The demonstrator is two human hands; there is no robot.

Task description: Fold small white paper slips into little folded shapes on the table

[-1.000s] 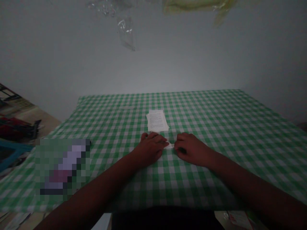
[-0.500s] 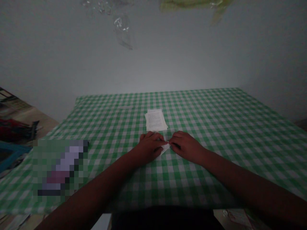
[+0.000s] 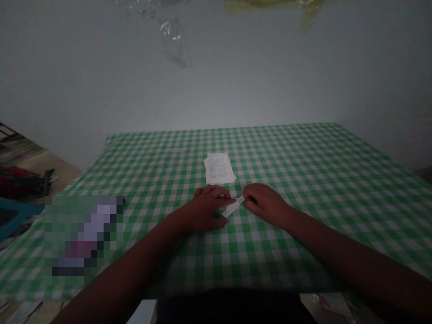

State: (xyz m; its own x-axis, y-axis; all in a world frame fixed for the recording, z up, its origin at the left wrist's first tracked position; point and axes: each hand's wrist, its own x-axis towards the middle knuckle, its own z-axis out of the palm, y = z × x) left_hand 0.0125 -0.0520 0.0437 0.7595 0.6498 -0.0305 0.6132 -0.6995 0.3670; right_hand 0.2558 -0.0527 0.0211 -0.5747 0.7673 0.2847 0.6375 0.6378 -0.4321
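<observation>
- We found the person's two bare hands working at the centre of the frame, over a green-and-white gingham tablecloth [image 3: 303,252].
- We judged the step in hand to be the two-handed handling of a narrow paper strip [image 3: 233,206], possibly folded. It was too small and dim for us to tell.
- The strip lay tilted between the hands, its upper right end higher in the frame and its lower left end near the left hand.
- The right hand [image 3: 265,204] was curled closed and appeared to pinch the strip's upper right end.
- The left hand [image 3: 205,209] lay flattened and looked open, reaching the strip's upper edge. We could not tell whether it was gripping.
- A stack of printed sheets [image 3: 219,168] sat just above the hands, touched by neither.
- We judged that the thin strip called for light, controlled contact from both hands, as a single pinch might let it shift.
- A pixelated patch [image 3: 83,234] hid part of the cloth at lower left. Red items [image 3: 20,177] and a blue item [image 3: 16,216] lay beyond the cloth at far left.
- Clear plastic film [image 3: 172,38] showed at top centre, against a pale wall [image 3: 270,81].
</observation>
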